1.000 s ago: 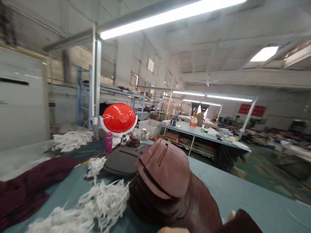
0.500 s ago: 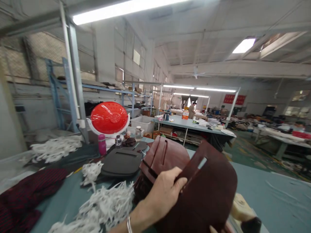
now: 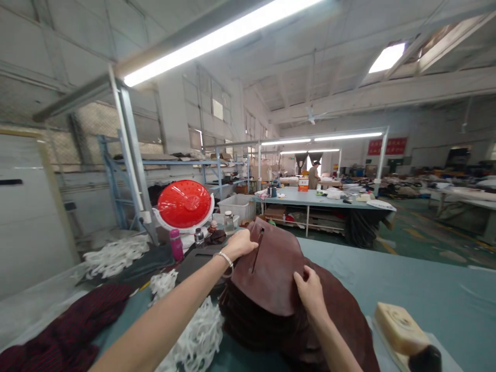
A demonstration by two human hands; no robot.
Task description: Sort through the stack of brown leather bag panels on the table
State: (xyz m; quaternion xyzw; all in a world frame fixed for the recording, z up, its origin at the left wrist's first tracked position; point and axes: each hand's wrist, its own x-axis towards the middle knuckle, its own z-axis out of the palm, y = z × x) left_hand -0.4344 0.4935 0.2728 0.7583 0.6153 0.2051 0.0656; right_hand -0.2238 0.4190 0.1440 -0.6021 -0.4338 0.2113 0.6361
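A brown leather panel (image 3: 273, 271) with a long narrow slot lies on top of a thick stack of similar brown pieces. My left hand (image 3: 241, 245) is closed at its upper left edge, with the fingertips near the slot. At the panel's right edge is my right hand (image 3: 310, 290), its thumb on the near side and its curled fingers beyond the edge. More brown leather pieces (image 3: 343, 305) spread out to the right, beneath my right forearm. Dark grey slotted panels (image 3: 199, 266) lie behind my left forearm.
White strips (image 3: 197, 336) are heaped left of the stack. A yellowish block (image 3: 401, 326) with a black object sits on the right of the table (image 3: 434, 281). Behind stand a pink bottle (image 3: 176, 245), a glass jar (image 3: 229, 222) and a red round basin (image 3: 184, 203). Someone stands far back.
The dark brown piece that was raised upright has come down flat. My left hand has moved to the panel's upper left edge, and my right hand has come into view at its right edge.
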